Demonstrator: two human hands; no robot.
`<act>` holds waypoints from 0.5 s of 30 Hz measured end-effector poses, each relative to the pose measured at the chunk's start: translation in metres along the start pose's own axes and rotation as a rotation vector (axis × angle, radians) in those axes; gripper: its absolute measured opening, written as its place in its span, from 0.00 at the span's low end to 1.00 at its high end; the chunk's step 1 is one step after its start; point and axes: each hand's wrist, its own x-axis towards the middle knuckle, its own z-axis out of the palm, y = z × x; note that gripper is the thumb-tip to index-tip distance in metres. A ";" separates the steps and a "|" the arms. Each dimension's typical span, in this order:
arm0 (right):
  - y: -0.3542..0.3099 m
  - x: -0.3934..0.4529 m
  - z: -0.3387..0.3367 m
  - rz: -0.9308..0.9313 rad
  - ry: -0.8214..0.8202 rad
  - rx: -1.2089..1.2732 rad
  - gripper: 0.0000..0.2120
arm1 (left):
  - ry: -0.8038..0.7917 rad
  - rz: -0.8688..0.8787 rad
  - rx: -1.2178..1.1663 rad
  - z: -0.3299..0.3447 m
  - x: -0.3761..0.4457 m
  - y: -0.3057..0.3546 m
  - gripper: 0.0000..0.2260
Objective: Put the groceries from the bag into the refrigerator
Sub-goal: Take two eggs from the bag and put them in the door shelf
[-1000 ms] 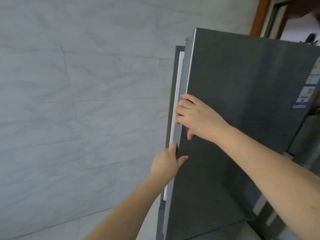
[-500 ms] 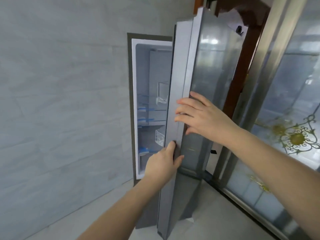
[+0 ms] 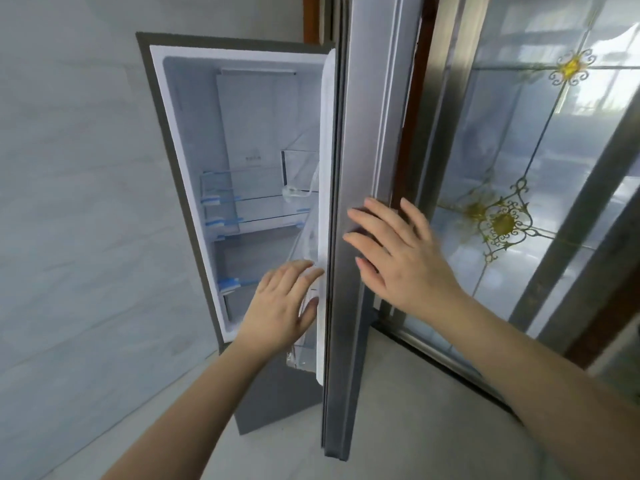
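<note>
My left hand [image 3: 280, 306] lies flat at six o'clock against the white inner lining of the refrigerator door [image 3: 349, 271], fingers straight, gripping nothing. My right hand [image 3: 398, 258], at four o'clock, spreads open over the door's grey edge, also holding nothing. I judge the step is swinging the door fully wide: push evenly with both palms and stop before it strikes the glass panel [image 3: 519, 168] behind. Farther off, at eleven o'clock, the refrigerator [image 3: 242, 133] shows bare shelves. No bag or groceries in view.
</note>
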 end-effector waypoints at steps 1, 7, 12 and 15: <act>-0.001 -0.009 -0.002 0.048 -0.021 -0.004 0.18 | -0.002 -0.017 -0.016 0.004 0.002 0.005 0.20; 0.008 -0.051 -0.008 0.273 -0.100 -0.028 0.24 | -0.117 -0.135 -0.013 0.031 0.020 0.027 0.22; 0.022 -0.077 -0.010 0.422 -0.099 -0.010 0.26 | -0.132 -0.042 -0.085 0.052 0.036 0.049 0.20; 0.027 -0.089 -0.008 0.465 -0.128 -0.008 0.27 | -0.125 0.004 -0.117 0.063 0.047 0.065 0.19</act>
